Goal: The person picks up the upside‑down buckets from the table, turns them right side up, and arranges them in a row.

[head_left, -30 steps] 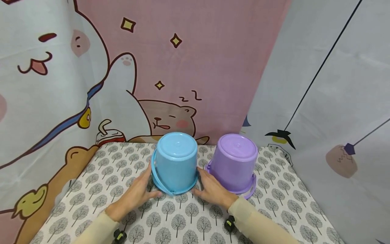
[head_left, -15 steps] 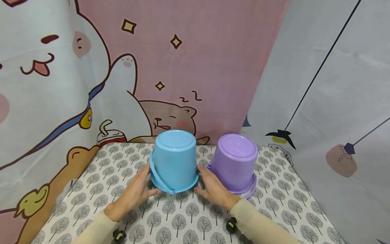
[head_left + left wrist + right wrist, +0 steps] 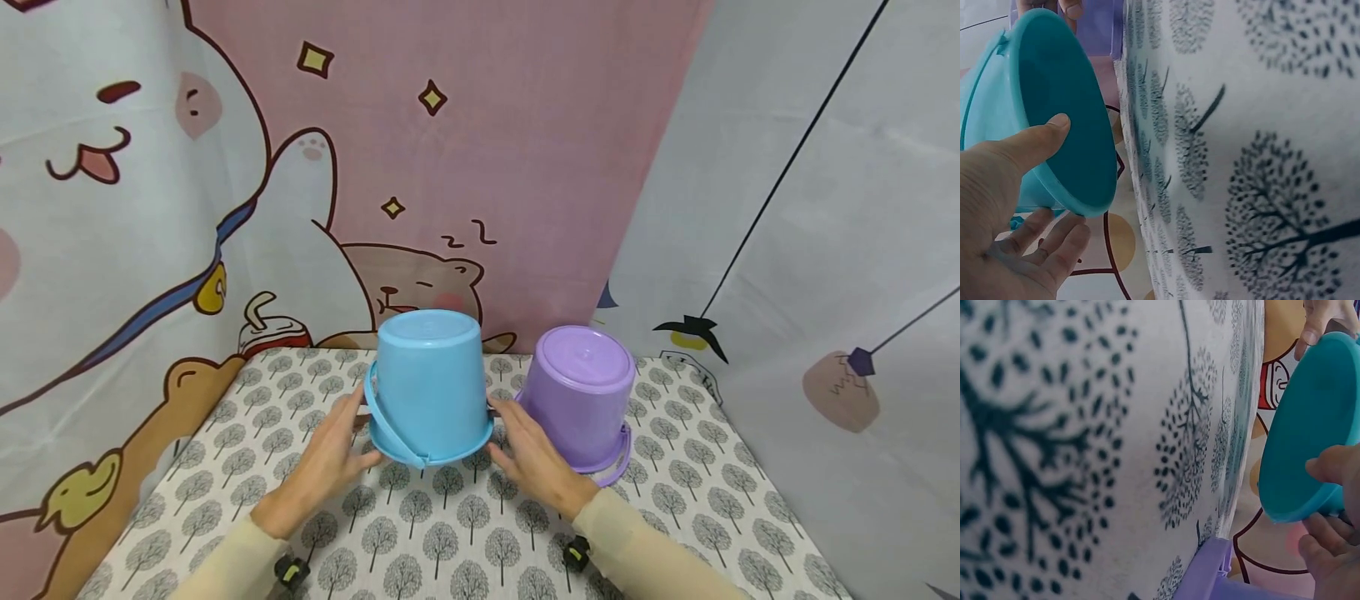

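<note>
blue bucket: the light-blue, round, tapering plastic bucket (image 3: 431,383) was upside down between the two hands, its mouth facing down and held clear of the bench (image 3: 468,579).
inside of blue bucket: both wrist views looked into the mouth, where plain, smooth inner wall showed in a darker teal.
blue handle: the curved light-blue plastic handle (image 3: 384,429) hung against the rim, along the bucket's left and front.
left hand: the left hand (image 3: 330,442) held the bucket's left side, fingers at the outer wall by the rim, thumb crossing in front of the mouth; whether the thumb touched the inside could not be told.
right hand: the right hand (image 3: 536,454) held the opposite side near the rim, thumb and fingers apart.
purple bucket: the lilac, round, tapering plastic bucket (image 3: 577,408) stood upside down on the bench just right of the blue one; its inside was hidden.
purple handle: the lilac plastic handle (image 3: 621,467) stuck out at the rim's right.
bench cover: white cloth with grey tree prints.
sleeves: cream long sleeves (image 3: 232,562) covered both forearms.
</note>
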The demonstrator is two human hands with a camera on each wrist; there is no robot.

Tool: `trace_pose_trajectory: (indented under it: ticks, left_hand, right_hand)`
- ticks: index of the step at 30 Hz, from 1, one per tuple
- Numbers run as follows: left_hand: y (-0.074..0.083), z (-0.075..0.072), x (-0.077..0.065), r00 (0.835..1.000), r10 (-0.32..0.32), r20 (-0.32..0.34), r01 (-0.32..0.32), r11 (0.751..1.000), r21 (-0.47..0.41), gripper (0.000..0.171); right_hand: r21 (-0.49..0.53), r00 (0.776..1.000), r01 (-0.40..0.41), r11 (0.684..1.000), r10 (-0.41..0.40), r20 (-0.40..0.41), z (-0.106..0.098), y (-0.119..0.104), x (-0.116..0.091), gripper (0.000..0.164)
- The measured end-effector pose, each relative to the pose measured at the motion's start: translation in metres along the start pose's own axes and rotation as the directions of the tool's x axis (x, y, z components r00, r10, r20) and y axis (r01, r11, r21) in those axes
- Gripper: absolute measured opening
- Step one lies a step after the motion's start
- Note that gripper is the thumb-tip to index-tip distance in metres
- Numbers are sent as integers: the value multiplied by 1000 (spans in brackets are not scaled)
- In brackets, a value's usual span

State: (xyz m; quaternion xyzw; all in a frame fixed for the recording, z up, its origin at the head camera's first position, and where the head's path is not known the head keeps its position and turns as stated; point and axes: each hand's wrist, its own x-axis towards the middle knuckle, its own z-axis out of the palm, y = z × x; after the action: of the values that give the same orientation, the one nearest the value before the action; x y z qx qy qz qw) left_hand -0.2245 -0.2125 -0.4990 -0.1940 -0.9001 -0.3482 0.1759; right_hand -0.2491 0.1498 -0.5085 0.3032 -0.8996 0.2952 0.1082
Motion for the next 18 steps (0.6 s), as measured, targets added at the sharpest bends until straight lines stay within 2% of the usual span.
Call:
trace_pose_trajectory:
  ticks: [3,6,11,18]
  left_hand:
    - [2,-4,1,1000,2,-28,0,999,53,144]
    - [4,-8,2,999,14,-47,-11,998,56,141]
    - [7,-15,4,999,9,-54,-11,999,-38,127]
    - [12,-21,4,998,24,-61,-30,993,-112,111]
  right_hand:
    - [-4,998,44,999,-45,-38,-1,0,-1,81]
    - [-13,990,104,994,-105,-99,-3,-1,-1,75]
    - [-41,963,191,981,-196,-188,-5,-3,0,68]
    - [-76,925,250,965,-261,-275,-8,-5,1,66]
